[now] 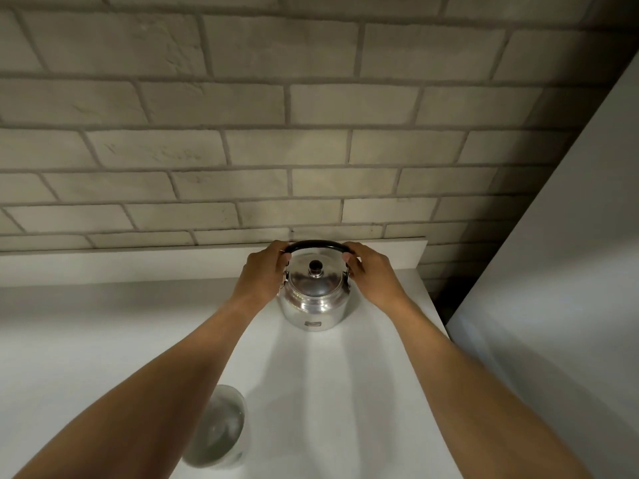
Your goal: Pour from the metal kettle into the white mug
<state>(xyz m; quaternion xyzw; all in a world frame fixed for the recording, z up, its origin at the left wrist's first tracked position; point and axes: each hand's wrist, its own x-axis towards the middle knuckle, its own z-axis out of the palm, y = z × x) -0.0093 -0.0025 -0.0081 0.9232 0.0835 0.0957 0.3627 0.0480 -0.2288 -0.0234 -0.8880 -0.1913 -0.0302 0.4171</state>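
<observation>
A shiny metal kettle (313, 302) with a black knob on its lid stands upright on the white counter (103, 340), close to the back wall. Its black arched handle is raised. My left hand (264, 274) grips the handle's left end and my right hand (368, 274) grips its right end. The white mug (221, 430) stands near the counter's front, partly behind my left forearm, and it holds clear liquid. The kettle's spout is not visible.
A brick wall (311, 133) rises behind the counter above a low white backsplash ledge (138, 264). The counter's right edge runs just right of the kettle, with a dark gap and a tall white panel (553, 271) beyond it.
</observation>
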